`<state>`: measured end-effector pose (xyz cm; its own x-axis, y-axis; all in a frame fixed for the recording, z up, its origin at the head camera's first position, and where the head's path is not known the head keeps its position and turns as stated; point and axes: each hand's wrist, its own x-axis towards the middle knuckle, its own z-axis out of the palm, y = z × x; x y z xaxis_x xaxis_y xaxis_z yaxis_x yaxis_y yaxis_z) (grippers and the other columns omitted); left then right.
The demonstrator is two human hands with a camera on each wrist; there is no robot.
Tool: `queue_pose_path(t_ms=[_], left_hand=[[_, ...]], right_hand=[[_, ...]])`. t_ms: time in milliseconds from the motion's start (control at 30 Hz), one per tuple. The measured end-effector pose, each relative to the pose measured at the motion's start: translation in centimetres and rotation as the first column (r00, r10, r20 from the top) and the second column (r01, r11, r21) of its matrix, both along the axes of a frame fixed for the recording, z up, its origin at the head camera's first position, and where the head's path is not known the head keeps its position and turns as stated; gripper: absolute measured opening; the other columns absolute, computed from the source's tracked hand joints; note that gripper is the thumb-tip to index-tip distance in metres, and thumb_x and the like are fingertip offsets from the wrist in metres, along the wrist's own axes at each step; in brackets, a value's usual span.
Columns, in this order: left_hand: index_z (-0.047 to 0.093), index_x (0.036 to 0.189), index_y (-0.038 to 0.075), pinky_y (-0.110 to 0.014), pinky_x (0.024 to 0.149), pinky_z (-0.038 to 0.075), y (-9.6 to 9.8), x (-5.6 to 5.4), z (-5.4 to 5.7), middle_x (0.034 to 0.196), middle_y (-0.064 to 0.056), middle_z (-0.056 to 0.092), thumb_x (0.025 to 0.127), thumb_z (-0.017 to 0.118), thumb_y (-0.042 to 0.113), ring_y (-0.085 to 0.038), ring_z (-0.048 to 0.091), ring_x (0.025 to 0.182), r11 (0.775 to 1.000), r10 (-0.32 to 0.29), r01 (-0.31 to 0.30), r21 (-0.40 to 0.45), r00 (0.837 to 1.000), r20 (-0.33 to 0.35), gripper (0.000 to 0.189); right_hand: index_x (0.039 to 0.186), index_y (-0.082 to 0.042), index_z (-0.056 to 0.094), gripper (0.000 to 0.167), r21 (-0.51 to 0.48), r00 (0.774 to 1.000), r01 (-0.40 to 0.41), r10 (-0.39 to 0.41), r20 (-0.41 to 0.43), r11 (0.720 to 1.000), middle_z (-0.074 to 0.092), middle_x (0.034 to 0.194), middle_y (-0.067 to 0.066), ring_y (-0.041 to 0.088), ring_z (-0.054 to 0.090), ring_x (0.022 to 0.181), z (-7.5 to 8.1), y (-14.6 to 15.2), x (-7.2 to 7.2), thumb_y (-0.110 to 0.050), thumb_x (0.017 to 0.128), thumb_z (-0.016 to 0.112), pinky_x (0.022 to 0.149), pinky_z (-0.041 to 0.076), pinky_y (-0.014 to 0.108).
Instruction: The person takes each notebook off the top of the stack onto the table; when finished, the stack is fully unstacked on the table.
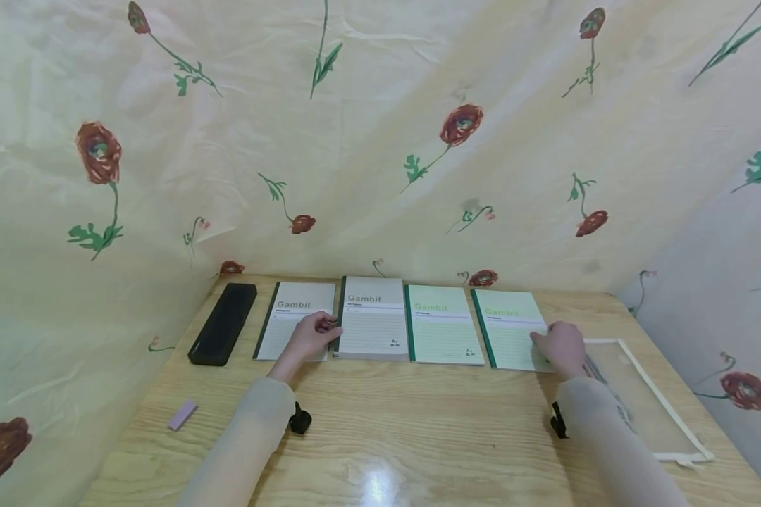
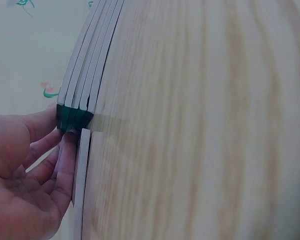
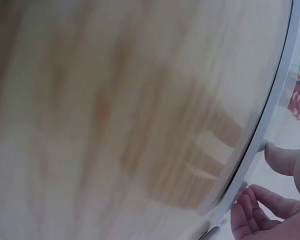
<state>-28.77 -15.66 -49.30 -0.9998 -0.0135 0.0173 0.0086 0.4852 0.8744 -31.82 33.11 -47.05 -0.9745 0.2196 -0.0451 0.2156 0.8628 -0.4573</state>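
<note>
**Two Hands at a Row of Notebooks**

A black case lies closed at the left of the surface, its contents out of sight; at far right, a flat see-through pouch with a white border runs partly behind the right sleeve, the grey lines along its inner side hard to make out; between them, paper covers printed "Gambit" lie in a row.

The left hand bends thumb and fingers against the spine of a thick grey stack, hiding part of the grey notebook beside it; the right hand touches the outer edge of the end green notebook, thumb apart from fingers, covering a corner; whether either grip is clamped cannot be told; the wood is pale and streaked, the wall cloth creased and flowered.
</note>
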Motion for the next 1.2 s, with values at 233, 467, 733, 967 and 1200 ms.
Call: queue_pose_path(t_ms=[233,467,733,967,1200], left_hand=[[0.066,0.113,-0.002,-0.036,0.081,0.049,0.1,0.1,0.1,0.099,-0.011,0.068,0.092,0.073,0.012,-0.022,0.059,0.088,1.000,0.005,-0.005,0.002,1.000,0.001,0.026],[0.066,0.112,-0.003,-0.036,0.081,0.049,0.1,0.1,0.1,0.099,-0.012,0.068,0.092,0.072,0.012,-0.023,0.060,0.088,1.000,-0.003,0.003,-0.008,1.000,-0.011,0.026],[0.066,0.112,-0.002,-0.037,0.082,0.049,0.1,0.1,0.1,0.099,-0.012,0.068,0.092,0.073,0.012,-0.023,0.060,0.089,1.000,-0.001,0.001,-0.002,1.000,-0.003,0.026],[0.066,0.112,-0.003,-0.036,0.080,0.049,0.1,0.1,0.1,0.099,-0.012,0.068,0.092,0.073,0.011,-0.023,0.060,0.088,1.000,-0.008,0.008,0.003,1.000,-0.014,0.025],[0.067,0.111,-0.003,-0.035,0.081,0.050,0.1,0.1,-0.1,0.099,-0.011,0.069,0.092,0.073,0.011,-0.023,0.061,0.088,1.000,-0.011,0.011,0.020,1.000,-0.013,0.025]], right_hand=[[0.127,0.022,0.047,0.053,-0.005,1.000,0.015,-0.015,0.003,1.000,0.047,0.121,0.040,0.053,0.048,0.111,0.3,-0.4,-0.2,-0.020,0.097,0.057,0.092,0.043,0.060],[0.125,0.022,0.050,0.053,-0.007,0.997,-0.004,0.004,-0.071,1.000,0.050,0.122,0.040,0.052,0.048,0.112,0.2,-1.3,-0.6,-0.021,0.097,0.056,0.093,0.041,0.060],[0.122,0.018,0.056,0.048,-0.071,0.975,-0.120,0.104,-0.196,0.990,0.057,0.112,0.034,0.044,0.056,0.100,0.5,-6.0,-0.7,-0.023,0.099,0.058,0.083,0.046,0.054],[0.121,0.015,0.058,0.043,-0.152,0.961,-0.213,0.179,-0.210,0.965,0.063,0.107,0.028,0.037,0.061,0.092,1.0,-10.8,-0.8,-0.022,0.098,0.061,0.078,0.050,0.048],[0.123,0.011,0.060,0.044,-0.209,0.949,-0.296,0.262,-0.175,0.932,0.066,0.110,0.024,0.032,0.064,0.092,1.0,-16.0,-0.3,-0.026,0.099,0.063,0.078,0.053,0.044]])
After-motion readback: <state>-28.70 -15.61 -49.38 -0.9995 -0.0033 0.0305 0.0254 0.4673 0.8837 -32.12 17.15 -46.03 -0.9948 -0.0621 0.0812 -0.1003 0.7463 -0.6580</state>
